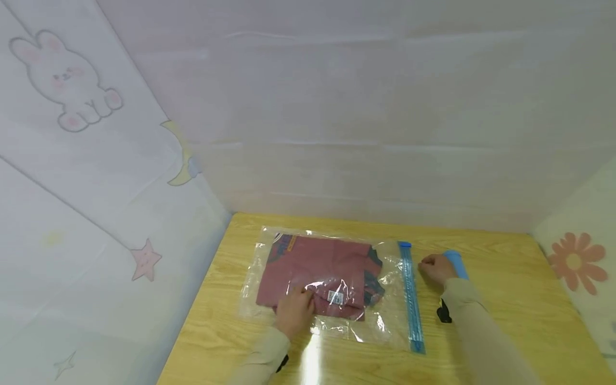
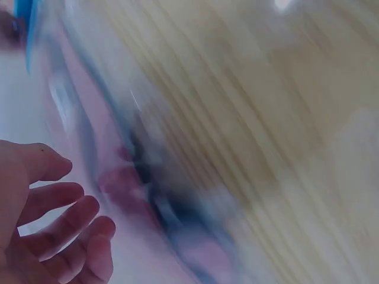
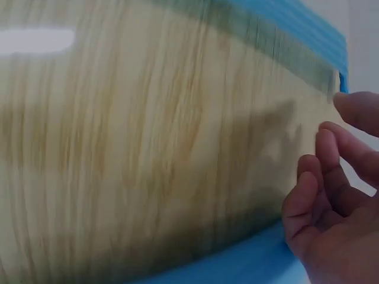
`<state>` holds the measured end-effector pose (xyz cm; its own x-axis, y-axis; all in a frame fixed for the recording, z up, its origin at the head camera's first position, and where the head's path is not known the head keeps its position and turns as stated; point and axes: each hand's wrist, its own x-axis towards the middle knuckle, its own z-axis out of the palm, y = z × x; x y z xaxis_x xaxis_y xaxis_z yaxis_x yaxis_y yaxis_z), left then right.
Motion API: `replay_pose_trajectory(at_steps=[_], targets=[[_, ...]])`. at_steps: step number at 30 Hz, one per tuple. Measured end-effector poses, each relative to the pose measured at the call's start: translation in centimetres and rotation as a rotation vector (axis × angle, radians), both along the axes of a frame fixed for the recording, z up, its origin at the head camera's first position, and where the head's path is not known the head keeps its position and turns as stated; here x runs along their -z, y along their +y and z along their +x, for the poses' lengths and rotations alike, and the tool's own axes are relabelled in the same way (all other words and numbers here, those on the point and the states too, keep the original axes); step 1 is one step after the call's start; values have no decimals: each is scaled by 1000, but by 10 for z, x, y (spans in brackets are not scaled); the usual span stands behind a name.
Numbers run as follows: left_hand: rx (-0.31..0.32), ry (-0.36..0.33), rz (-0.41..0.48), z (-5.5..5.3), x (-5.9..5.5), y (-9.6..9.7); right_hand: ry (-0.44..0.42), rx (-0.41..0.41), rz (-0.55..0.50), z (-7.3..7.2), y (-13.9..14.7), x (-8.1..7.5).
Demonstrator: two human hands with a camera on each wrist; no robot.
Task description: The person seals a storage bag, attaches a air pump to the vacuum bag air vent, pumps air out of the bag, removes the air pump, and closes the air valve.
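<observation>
A clear plastic zip bag (image 1: 392,326) lies flat on the wooden table, with a folded dark-pink garment (image 1: 332,262) with grey-green parts inside. Along the bag's right end runs a blue zip strip (image 1: 411,299), also seen in the right wrist view as a blue band (image 3: 296,23). Over the bag's near edge is my left hand (image 1: 295,310); its fingers (image 2: 77,219) curve loosely and hold nothing. Between the strip and a blue object (image 1: 456,263) is my right hand (image 1: 439,269). Its fingers (image 3: 331,160) are loosely bent, thumb apart, with nothing between them.
The wooden table (image 1: 510,278) meets a pale wall (image 1: 337,176) at the back. Printed side walls with a rabbit (image 1: 72,85) and a flower (image 1: 577,262) stand left and right. The blue object lies right of the bag, partly hidden by my right hand.
</observation>
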<state>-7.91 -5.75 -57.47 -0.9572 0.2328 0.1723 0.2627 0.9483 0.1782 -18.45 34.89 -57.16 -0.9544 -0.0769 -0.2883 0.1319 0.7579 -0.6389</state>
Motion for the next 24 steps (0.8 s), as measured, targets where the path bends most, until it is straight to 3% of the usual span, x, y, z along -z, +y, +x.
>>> replay_pose_trajectory(at_steps=[5, 8, 12, 15, 19, 24], targets=[[-162, 44, 89, -7, 3, -67, 111, -117, 32, 16, -2, -11], [-282, 25, 163, -10, 2, -101, 173, -130, 35, 25, -7, -16], [-465, -133, 378, -17, 0, -131, 175, -83, 52, 39, -17, -15], [-570, -207, 554, -26, -1, -146, 131, -34, 36, 45, -27, -10], [-624, -265, 692, -41, -2, -154, 31, 51, -43, 45, -40, -4], [-583, -356, 744, -55, 0, -156, -177, 200, -368, 35, -54, 2]])
